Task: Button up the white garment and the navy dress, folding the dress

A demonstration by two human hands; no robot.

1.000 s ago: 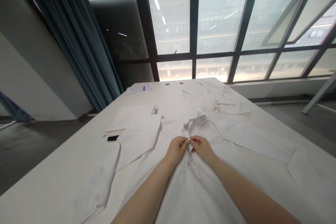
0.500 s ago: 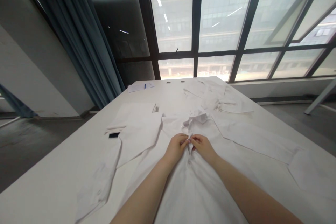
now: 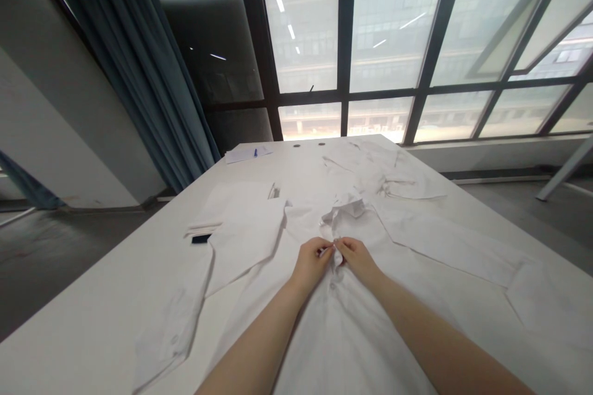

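Note:
A white shirt (image 3: 407, 241) lies spread face-up on the white table (image 3: 83, 333), collar (image 3: 345, 208) pointing away from me and both sleeves stretched out to the sides. My left hand (image 3: 311, 262) and my right hand (image 3: 356, 259) meet at the shirt's front placket just below the collar. Both are closed in a pinch on the fabric edges there, fingertips touching each other. A small button shows on the placket just below my hands.
A second white garment (image 3: 384, 173) lies crumpled farther back. Folded white cloth (image 3: 231, 200) and a small black object (image 3: 201, 238) sit at the left. Papers with a blue pen (image 3: 248, 153) lie at the far edge. Windows and a blue curtain stand behind.
My hands stay pinched at the same spot on the placket, with only slight finger movement. The camera view shifted a little.

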